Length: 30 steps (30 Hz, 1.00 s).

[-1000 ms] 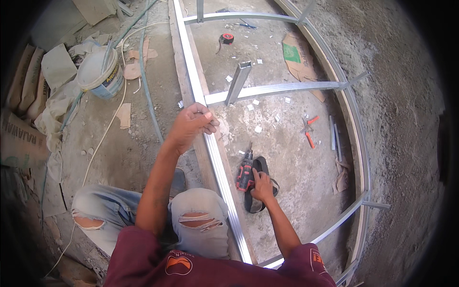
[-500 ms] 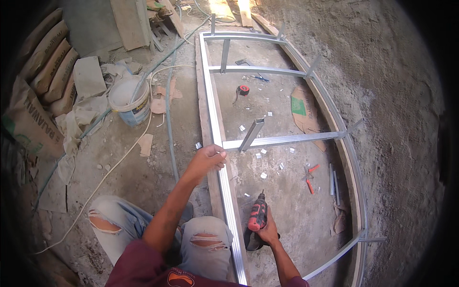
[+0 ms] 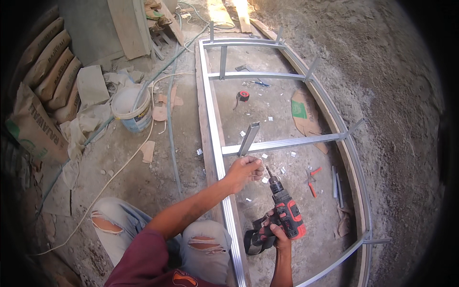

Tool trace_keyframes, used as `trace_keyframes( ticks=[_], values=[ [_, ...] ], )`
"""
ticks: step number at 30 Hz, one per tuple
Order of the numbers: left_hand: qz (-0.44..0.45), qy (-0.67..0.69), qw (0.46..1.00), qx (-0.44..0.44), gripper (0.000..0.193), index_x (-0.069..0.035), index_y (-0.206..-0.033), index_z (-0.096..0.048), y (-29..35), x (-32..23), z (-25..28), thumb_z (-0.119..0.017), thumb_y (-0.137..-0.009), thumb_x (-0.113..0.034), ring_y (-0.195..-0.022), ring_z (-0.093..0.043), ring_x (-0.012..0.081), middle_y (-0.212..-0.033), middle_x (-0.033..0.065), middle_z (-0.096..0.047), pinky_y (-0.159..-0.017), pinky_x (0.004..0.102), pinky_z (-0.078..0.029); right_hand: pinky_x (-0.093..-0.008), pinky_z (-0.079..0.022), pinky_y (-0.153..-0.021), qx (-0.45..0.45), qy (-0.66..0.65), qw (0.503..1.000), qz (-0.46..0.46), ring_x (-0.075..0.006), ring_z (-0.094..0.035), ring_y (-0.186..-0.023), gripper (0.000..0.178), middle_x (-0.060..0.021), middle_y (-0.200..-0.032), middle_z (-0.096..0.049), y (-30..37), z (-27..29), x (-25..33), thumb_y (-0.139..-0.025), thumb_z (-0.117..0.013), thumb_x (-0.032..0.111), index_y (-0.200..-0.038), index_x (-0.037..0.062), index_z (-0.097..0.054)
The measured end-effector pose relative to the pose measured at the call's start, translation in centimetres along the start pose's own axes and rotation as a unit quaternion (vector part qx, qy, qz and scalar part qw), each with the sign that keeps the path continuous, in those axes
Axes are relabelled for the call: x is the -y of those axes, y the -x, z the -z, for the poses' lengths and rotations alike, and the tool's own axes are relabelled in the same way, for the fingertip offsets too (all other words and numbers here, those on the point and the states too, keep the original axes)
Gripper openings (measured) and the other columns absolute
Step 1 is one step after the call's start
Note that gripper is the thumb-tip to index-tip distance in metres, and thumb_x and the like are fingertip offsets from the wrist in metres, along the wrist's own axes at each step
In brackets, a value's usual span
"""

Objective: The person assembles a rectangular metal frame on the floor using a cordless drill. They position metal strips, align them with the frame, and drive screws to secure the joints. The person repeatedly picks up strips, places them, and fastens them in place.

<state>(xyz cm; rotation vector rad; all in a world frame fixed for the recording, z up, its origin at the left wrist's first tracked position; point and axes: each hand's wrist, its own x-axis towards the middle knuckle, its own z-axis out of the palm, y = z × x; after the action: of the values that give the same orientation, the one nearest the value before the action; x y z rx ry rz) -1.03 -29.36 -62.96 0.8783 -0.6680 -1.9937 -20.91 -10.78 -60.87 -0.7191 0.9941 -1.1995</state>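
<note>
My right hand grips a red and black cordless drill by its handle, over the ground inside a metal frame. The drill's bit points up and left. Close to the bit's tip is my left hand, its fingers pinched together; whatever they hold is too small to make out. Below that hand runs the frame's long silver side rail. Just beyond it, a silver crossbar joins the rail, with a short upright metal channel standing near the joint.
Inside the frame lie a tape measure, red-handled snips, cardboard and small metal scraps. Left of it are a white bucket, a hose, a pale cable and stacked sacks. A rough wall rises at right.
My left hand has moved right, off the rail, toward the drill bit. My right hand has raised the drill and tilted its bit toward the left hand.
</note>
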Motion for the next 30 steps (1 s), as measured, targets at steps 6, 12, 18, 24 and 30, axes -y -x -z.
trace_keyframes(
  ticks=[6,12,18,24,30],
  values=[
    [-0.014,0.032,0.999,-0.024,0.028,-0.004,-0.114,-0.058,0.6,0.4,0.3,-0.068,-0.100,-0.027,-0.095,-0.066,0.0195,-0.104,0.0081,-0.066,-0.087,0.0349,-0.056,-0.0325,-0.057,-0.055,-0.017,-0.026,0.999,-0.029,-0.0204,-0.069,-0.067,0.050,-0.0091,-0.090,-0.065,-0.3,-1.3,-1.2,-0.079,-0.074,0.015,-0.125,0.0035,-0.057],
    [0.002,0.033,0.999,-0.031,0.031,-0.005,-0.118,-0.057,1.0,1.1,1.8,-0.070,-0.099,-0.024,-0.103,-0.067,0.0244,-0.111,0.0129,-0.067,-0.094,0.0400,-0.056,-0.0318,-0.054,-0.057,-0.005,-0.018,0.999,-0.038,-0.0171,-0.066,-0.071,0.047,-0.0072,-0.092,-0.064,-0.4,-1.5,-2.5,-0.083,-0.074,0.010,-0.127,0.0032,-0.058],
    [0.041,0.028,0.998,-0.032,0.031,-0.002,-0.120,-0.057,1.4,1.4,1.6,-0.068,-0.100,-0.023,-0.109,-0.066,0.0256,-0.113,0.0135,-0.068,-0.098,0.0406,-0.055,-0.0307,-0.053,-0.053,-0.028,0.021,0.998,-0.055,-0.0171,-0.066,-0.067,0.051,-0.0073,-0.090,-0.063,-0.1,-0.3,-3.6,-0.081,-0.074,0.017,-0.126,0.0032,-0.056],
    [0.053,0.024,0.998,-0.036,0.033,-0.001,-0.120,-0.057,1.2,1.9,2.3,-0.068,-0.100,-0.025,-0.109,-0.066,0.0237,-0.113,0.0139,-0.068,-0.098,0.0395,-0.055,-0.0341,-0.051,-0.097,-0.004,0.367,0.914,0.176,-0.0187,-0.067,-0.101,0.089,-0.0088,-0.111,-0.067,-1.7,1.8,-6.0,-0.077,-0.072,0.000,-0.155,-0.0023,-0.028],
    [-0.074,-0.351,0.922,-0.145,0.045,0.002,-0.118,-0.063,1.3,-0.5,2.9,-0.071,-0.097,-0.037,-0.091,-0.069,0.0195,-0.097,0.0109,-0.071,-0.084,0.0324,-0.056,-0.0335,-0.050,-0.100,-0.051,0.420,0.881,0.210,-0.0223,-0.067,-0.109,0.092,-0.0105,-0.123,-0.068,-2.7,1.7,-7.1,-0.074,-0.076,0.002,-0.156,0.0021,-0.033]
  ],
)
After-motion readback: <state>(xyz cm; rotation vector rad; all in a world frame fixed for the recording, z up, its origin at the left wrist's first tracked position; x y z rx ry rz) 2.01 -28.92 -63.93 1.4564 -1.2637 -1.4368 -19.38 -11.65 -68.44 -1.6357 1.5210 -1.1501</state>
